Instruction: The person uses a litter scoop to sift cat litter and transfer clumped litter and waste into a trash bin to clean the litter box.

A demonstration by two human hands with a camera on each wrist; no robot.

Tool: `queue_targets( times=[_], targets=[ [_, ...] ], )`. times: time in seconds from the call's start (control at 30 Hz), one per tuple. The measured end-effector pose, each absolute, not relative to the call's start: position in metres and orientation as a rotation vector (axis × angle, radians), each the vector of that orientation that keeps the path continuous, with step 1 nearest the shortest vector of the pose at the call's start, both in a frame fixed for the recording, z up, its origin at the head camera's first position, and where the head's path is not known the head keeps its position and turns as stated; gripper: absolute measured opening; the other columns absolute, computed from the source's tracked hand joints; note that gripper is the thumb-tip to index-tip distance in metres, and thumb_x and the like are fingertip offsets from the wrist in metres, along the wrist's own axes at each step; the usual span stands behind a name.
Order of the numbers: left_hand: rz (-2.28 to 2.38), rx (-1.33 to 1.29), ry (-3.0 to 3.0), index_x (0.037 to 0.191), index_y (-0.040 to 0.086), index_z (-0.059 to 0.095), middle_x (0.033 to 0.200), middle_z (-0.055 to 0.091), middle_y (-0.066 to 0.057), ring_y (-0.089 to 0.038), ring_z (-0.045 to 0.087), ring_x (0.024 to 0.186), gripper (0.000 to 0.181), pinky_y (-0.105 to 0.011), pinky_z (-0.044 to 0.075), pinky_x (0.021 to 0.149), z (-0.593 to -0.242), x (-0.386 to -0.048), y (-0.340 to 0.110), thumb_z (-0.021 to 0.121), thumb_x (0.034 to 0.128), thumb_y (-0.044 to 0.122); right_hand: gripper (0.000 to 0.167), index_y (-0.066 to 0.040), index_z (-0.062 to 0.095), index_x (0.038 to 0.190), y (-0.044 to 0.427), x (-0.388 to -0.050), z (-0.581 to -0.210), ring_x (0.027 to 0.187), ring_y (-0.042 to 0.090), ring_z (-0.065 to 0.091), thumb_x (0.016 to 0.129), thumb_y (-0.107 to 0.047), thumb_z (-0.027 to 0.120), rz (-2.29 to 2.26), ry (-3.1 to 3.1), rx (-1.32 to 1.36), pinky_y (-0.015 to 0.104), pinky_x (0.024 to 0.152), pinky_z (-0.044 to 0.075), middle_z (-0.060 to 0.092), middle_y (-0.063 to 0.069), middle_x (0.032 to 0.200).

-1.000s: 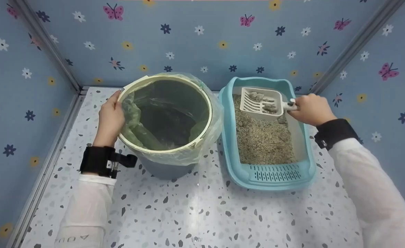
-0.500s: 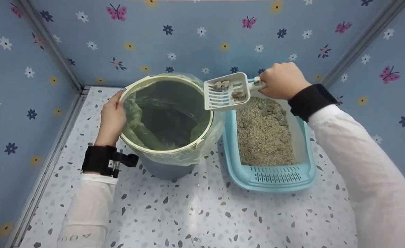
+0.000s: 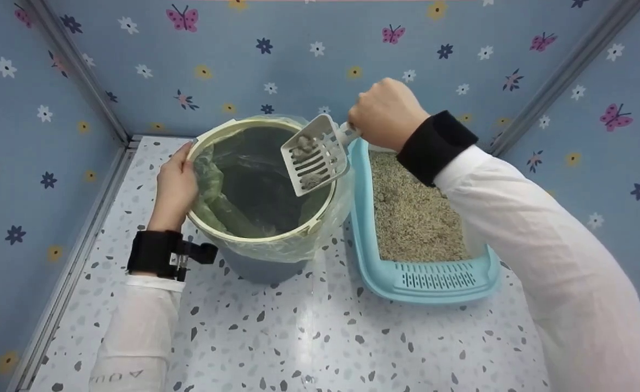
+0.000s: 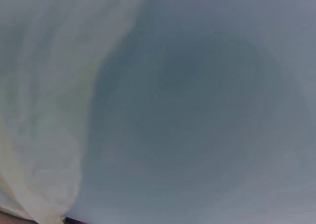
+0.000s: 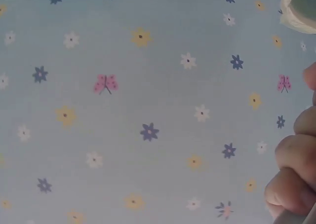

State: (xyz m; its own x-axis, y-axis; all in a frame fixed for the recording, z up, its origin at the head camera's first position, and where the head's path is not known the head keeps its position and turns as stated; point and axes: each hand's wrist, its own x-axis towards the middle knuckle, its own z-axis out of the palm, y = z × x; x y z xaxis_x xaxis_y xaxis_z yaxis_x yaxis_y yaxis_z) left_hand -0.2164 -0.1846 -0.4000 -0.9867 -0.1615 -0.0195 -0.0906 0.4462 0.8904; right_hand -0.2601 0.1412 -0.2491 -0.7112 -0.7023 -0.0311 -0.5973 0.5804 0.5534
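Observation:
My right hand [image 3: 388, 114] grips the handle of a white slotted litter scoop [image 3: 331, 142], palm side down. The scoop is tilted over the right part of a grey bin [image 3: 268, 271], and greyish litter clumps [image 3: 303, 148] lie in it. At the bin's left side my left hand [image 3: 177, 182] holds the pale yellow rim [image 3: 260, 239], over which a thin translucent liner bag [image 3: 281, 251] is folded. Close up in the left wrist view are the bin's wall [image 4: 197, 115] and hanging liner. Curled fingers [image 5: 296, 152] of my right hand show in the right wrist view.
A light blue litter box [image 3: 371, 272] with sandy litter [image 3: 418, 212] stands right of the bin, partly under my right forearm. Blue walls [image 3: 298, 65] printed with flowers and butterflies close in the back and sides. The floor [image 3: 243, 337] is white with grey speckles.
My right hand has carried the scoop left and up from the litter box to over the bin, where it now tilts down to the left. The left hand has stayed at the rim.

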Motion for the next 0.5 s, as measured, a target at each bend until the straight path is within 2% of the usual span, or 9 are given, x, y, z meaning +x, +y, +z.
queue_targets(
  times=[0.07, 0.1, 0.17, 0.33, 0.5],
  targets=[
    [-1.599, 0.228, -2.614, 0.151, 0.008, 0.02, 0.154, 0.024, -0.016, -0.03, 0.027, 0.139, 0.048, -0.04, 0.032, 0.101, -0.4, -0.217, -0.184, 0.02, 0.1034, 0.01, 0.048, -0.011, 0.044, 0.051, 0.132, -0.254, -0.249, 0.046, 0.011, 0.024, 0.095, -0.023, 0.057, -0.88, -2.528, 1.098, 0.025, 0.04, 0.023, 0.027, -0.003, 0.048],
    [-1.597, 0.226, -2.613, 0.151, 0.008, 0.021, 0.154, 0.024, -0.016, -0.03, 0.027, 0.139, 0.048, -0.04, 0.032, 0.1, -0.4, -0.216, -0.184, 0.02, 0.1034, 0.01, 0.051, -0.012, 0.037, 0.049, 0.129, -0.252, -0.249, 0.046, 0.011, 0.022, 0.096, -0.02, 0.055, -0.904, -2.486, 1.1, 0.025, 0.04, 0.022, 0.025, -0.003, 0.048],
    [-1.592, 0.225, -2.617, 0.151, 0.008, 0.02, 0.154, 0.023, -0.016, -0.03, 0.027, 0.139, 0.048, -0.04, 0.033, 0.099, -0.4, -0.216, -0.184, 0.02, 0.1035, 0.01, 0.054, -0.013, 0.03, 0.05, 0.124, -0.245, -0.25, 0.046, 0.011, 0.021, 0.097, -0.025, 0.054, -0.94, -2.408, 1.105, 0.025, 0.041, 0.02, 0.023, -0.002, 0.048],
    [-1.584, 0.222, -2.621, 0.151, 0.008, 0.019, 0.154, 0.022, -0.016, -0.031, 0.025, 0.14, 0.047, -0.043, 0.031, 0.108, -0.401, -0.216, -0.184, 0.02, 0.104, 0.012, 0.047, -0.011, 0.037, 0.055, 0.12, -0.235, -0.251, 0.046, 0.012, 0.027, 0.097, -0.027, 0.052, -1.039, -2.246, 1.104, 0.024, 0.044, 0.022, 0.029, -0.001, 0.049],
    [-1.578, 0.234, -2.62, 0.151, 0.008, 0.019, 0.154, 0.022, -0.016, -0.031, 0.024, 0.14, 0.047, -0.044, 0.029, 0.11, -0.403, -0.218, -0.185, 0.02, 0.1042, 0.013, 0.043, -0.011, 0.039, 0.058, 0.127, -0.234, -0.254, 0.046, 0.012, 0.03, 0.098, -0.018, 0.052, -1.018, -2.227, 1.098, 0.023, 0.046, 0.023, 0.032, -0.001, 0.05]
  ],
)
